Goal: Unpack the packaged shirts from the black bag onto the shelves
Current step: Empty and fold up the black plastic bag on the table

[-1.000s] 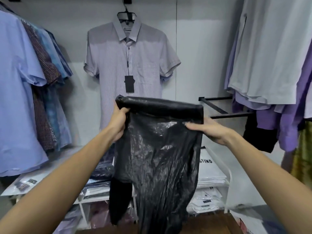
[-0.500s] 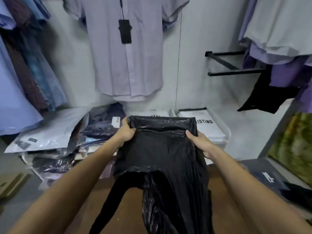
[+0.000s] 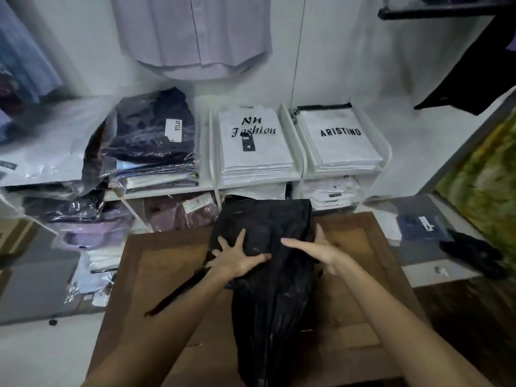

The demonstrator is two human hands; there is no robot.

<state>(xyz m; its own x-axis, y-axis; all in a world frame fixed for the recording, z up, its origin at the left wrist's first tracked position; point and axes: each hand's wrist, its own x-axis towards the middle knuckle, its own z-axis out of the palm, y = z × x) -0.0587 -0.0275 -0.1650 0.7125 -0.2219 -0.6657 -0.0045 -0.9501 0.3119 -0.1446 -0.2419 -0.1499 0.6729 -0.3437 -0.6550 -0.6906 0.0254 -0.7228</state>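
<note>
The black bag lies on a brown wooden table, its far end folded into a flat block, its near end trailing toward me. My left hand presses on the bag's left part with fingers spread flat. My right hand rests on the bag's right edge, thumb stretched over the top and fingers straight along the side. What is inside the bag is hidden. Beyond the table stand white shelves holding packaged shirts: a dark stack, an "NH Fashion" stack and an "ARISTINO" stack.
A pale shirt hangs on the wall above the shelves. A black rail juts out at the upper right. On the floor to the right lie a packaged dark shirt and a black garment. More packaged shirts fill the lower shelves.
The bag came down from chest height onto the table. Both hands let go of its rolled top edge and now lie flat on it. The view tilted down.
</note>
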